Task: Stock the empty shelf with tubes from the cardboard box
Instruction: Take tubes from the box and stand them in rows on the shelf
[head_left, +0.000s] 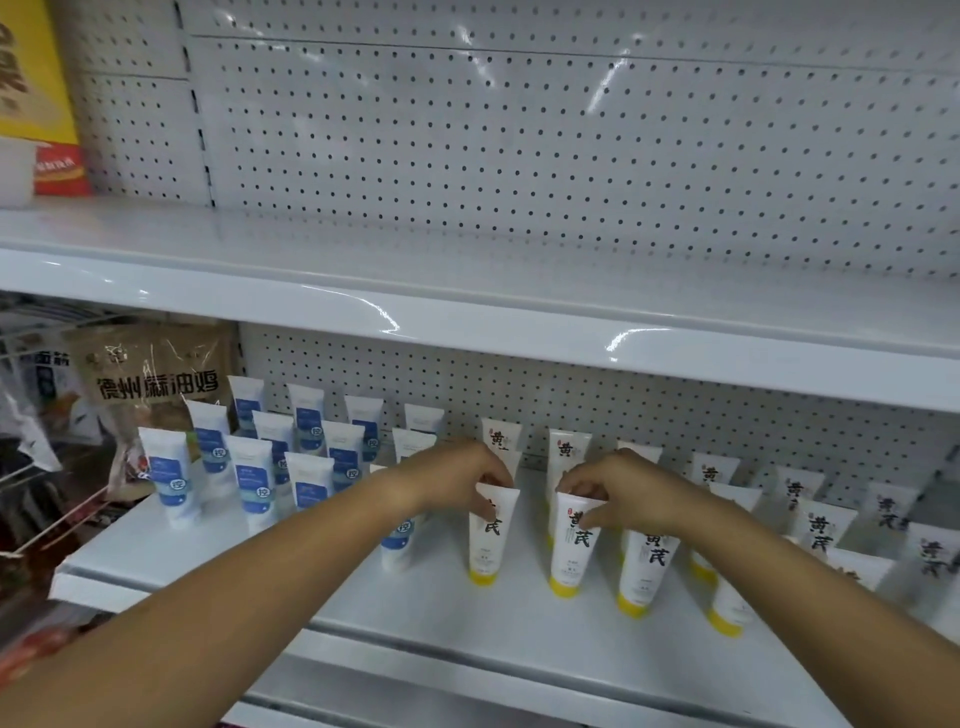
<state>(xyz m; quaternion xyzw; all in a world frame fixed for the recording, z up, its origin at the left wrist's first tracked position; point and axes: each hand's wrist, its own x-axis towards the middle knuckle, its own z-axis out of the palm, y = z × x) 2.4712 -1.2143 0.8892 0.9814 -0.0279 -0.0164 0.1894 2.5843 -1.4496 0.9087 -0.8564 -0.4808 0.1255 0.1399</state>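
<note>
White steel shelving in a shop aisle, part-way through restocking: the person's left hand (457, 473) pinches the crimped top of the leftmost tube (487, 545), and the right hand (623, 488) pinches the top of the neighbouring tube (571, 556). Both tubes stand cap-down near the front edge of the lower shelf (260, 561).

Judging by the rows, the job looks well advanced. Yellow-capped tubes (649, 566) run in ranks from the centre off to the right, and blue-labelled tubes (254, 488) fill the left part several rows deep. What remains cannot be counted, since the cardboard box is out of view (as is any stock left in it). Bare shelf shows in front of the blue rows, and no tubes stand on the upper shelf (467, 270) as far as the view reaches.

Glossy white pegboard (519, 156) backs both levels and catches the store lights. In the bay to the left, a brown printed bag (156, 374) sits beside the blue tubes. Above it are a yellow carton (31, 78) and a red packet (60, 171).
</note>
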